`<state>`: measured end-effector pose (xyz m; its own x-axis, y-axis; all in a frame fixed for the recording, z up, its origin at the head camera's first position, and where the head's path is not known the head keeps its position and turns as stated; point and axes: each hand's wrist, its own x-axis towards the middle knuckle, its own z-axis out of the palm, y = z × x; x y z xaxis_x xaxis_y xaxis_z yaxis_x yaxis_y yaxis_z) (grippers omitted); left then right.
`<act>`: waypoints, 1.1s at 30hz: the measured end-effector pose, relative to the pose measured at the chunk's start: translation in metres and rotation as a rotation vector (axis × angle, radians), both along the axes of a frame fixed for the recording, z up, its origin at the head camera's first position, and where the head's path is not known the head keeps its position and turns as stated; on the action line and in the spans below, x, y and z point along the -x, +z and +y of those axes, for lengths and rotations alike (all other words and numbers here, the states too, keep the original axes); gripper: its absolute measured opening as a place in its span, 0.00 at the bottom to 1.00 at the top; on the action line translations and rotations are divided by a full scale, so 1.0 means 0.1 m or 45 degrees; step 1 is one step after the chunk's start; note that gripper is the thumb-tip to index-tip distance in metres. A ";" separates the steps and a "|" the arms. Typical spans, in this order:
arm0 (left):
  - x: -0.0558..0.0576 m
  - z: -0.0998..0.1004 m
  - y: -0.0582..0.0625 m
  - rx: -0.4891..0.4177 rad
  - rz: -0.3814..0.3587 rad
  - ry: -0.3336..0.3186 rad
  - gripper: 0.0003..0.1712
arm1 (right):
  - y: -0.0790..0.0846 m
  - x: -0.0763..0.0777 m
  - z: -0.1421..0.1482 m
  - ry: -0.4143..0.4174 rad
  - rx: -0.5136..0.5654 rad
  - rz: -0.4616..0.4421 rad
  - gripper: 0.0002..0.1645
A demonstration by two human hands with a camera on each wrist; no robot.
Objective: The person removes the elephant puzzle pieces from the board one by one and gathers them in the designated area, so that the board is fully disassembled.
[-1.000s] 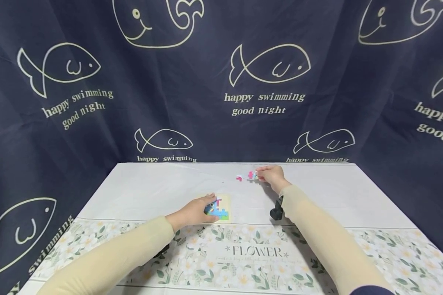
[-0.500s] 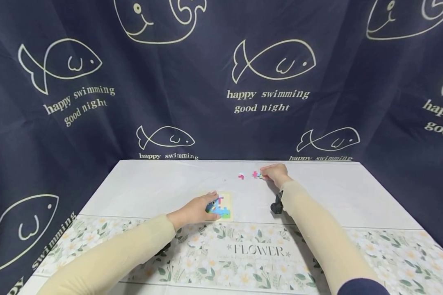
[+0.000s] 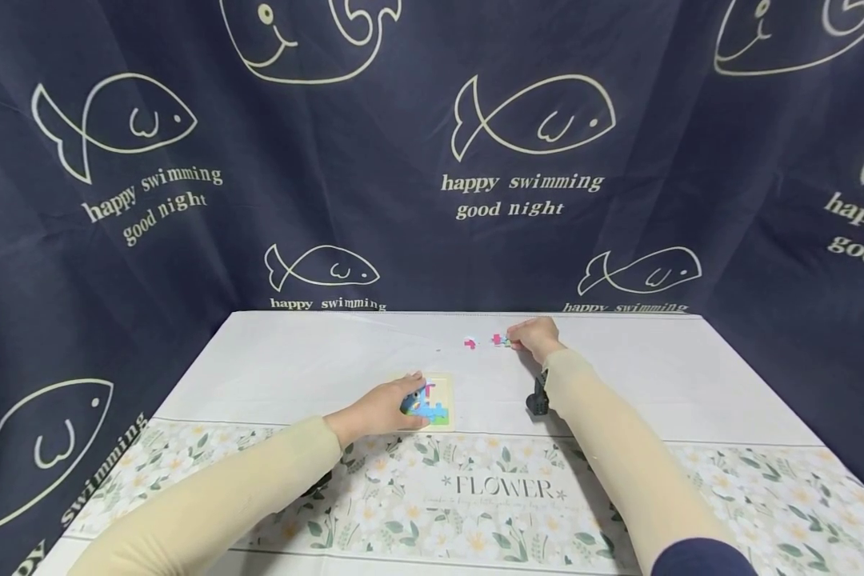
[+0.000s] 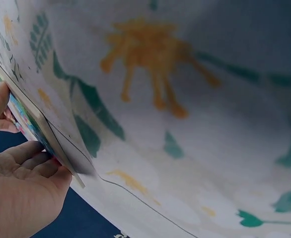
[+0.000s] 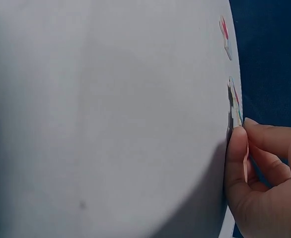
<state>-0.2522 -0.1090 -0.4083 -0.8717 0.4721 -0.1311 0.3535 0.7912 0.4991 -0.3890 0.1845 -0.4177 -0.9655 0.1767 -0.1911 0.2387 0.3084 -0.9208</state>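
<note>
My left hand (image 3: 383, 408) holds the left side of a small jigsaw puzzle board (image 3: 443, 386), with thumb and fingers spread over its left part. In the left wrist view the bent fingers (image 4: 41, 161) lie against the board's pale edge (image 4: 48, 131). Blue and green pieces fill the visible lower part of the picture; pale backing shows at the upper right. Farther back, my right hand (image 3: 536, 336) pinches a pink, blue and pale jigsaw piece (image 3: 499, 340) between thumb and fingertips. The right wrist view shows this piece (image 5: 236, 106) edge-on, tilted close over the table.
Another pink and white jigsaw piece (image 3: 470, 343) lies left of the right hand. The white table (image 3: 295, 360) bears a floral strip (image 3: 374, 496) along its front. A dark blue curtain (image 3: 403, 160) with fish drawings hangs behind the table's back edge.
My right hand has shifted slightly right with the piece, which now sits a little farther from the loose one. The left hand stays on the board. The head view has tilted slightly.
</note>
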 end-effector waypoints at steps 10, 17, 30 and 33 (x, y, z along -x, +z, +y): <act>0.00 0.02 0.04 -0.028 -0.012 0.006 0.44 | 0.00 0.01 0.01 -0.034 -0.027 -0.021 0.15; 0.01 0.02 0.04 -0.030 -0.015 0.005 0.45 | 0.02 -0.04 0.01 -0.058 0.006 -0.029 0.18; -0.02 0.02 0.03 -0.003 0.027 0.013 0.44 | 0.07 -0.13 -0.02 0.014 0.048 -0.028 0.19; -0.02 0.01 0.01 0.009 0.029 0.001 0.44 | 0.06 -0.15 -0.03 0.033 0.055 -0.033 0.19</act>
